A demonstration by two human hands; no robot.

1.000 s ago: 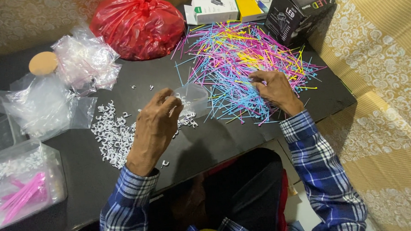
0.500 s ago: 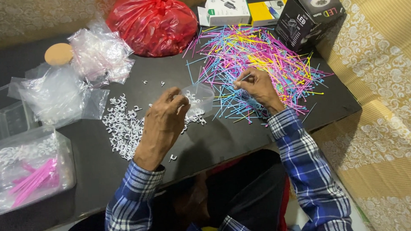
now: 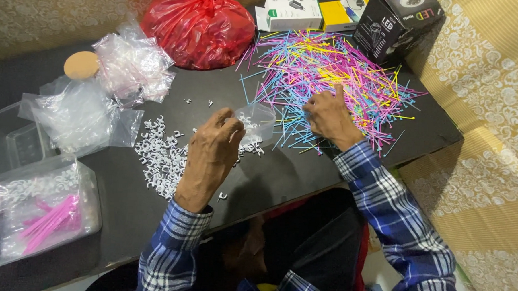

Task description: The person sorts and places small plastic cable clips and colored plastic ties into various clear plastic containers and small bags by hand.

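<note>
Between left grip (image 3: 216,142) fingertips, small clear bag (image 3: 257,124), mouth rightward.

Under the right grip (image 3: 327,117) lies a heap of thin plastic sticks (image 3: 331,68) in pink, blue, yellow and purple, while the left grip (image 3: 213,150) pinches a clear plastic bag (image 3: 258,121) over small white clips (image 3: 162,154) on the black counter (image 3: 271,179). Both sleeves (image 3: 393,209) are blue-and-white plaid. Beyond the left grip sits a glossy red bag (image 3: 200,27); beyond the right, a black box (image 3: 401,20), a white box (image 3: 291,12) and a yellow one (image 3: 346,13).
</note>
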